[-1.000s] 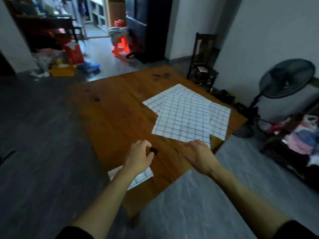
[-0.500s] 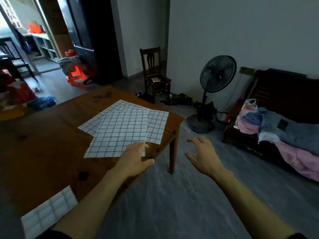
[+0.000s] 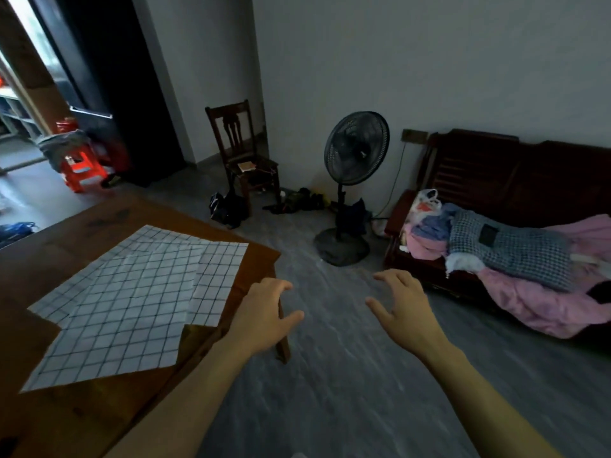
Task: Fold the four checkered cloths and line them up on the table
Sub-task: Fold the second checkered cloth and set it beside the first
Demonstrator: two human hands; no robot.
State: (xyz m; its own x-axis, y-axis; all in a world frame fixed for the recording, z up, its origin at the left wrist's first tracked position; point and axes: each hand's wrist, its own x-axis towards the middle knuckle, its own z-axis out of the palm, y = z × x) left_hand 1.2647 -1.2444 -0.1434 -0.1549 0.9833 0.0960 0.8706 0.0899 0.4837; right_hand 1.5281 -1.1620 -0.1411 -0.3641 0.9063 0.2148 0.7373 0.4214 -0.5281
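Unfolded white checkered cloths lie overlapped on the brown wooden table (image 3: 99,421) at the left. The top cloth (image 3: 125,315) covers part of a second cloth (image 3: 220,276) and a third cloth (image 3: 145,236) behind it. My left hand (image 3: 267,315) hovers open just off the table's right corner, a little right of the cloths and touching none of them. My right hand (image 3: 401,309) is open over the grey floor, further right, holding nothing. The folded cloth is out of view.
A black standing fan (image 3: 355,160) stands on the floor ahead. A dark wooden chair (image 3: 243,153) is by the wall. A dark bench (image 3: 496,193) at the right carries piled clothes (image 3: 515,259). A red stool (image 3: 82,166) stands far left.
The view has swung to the right, so the table and cloths slid left and the folded cloth left the frame. Both hands moved from above the table edge to beyond its corner.
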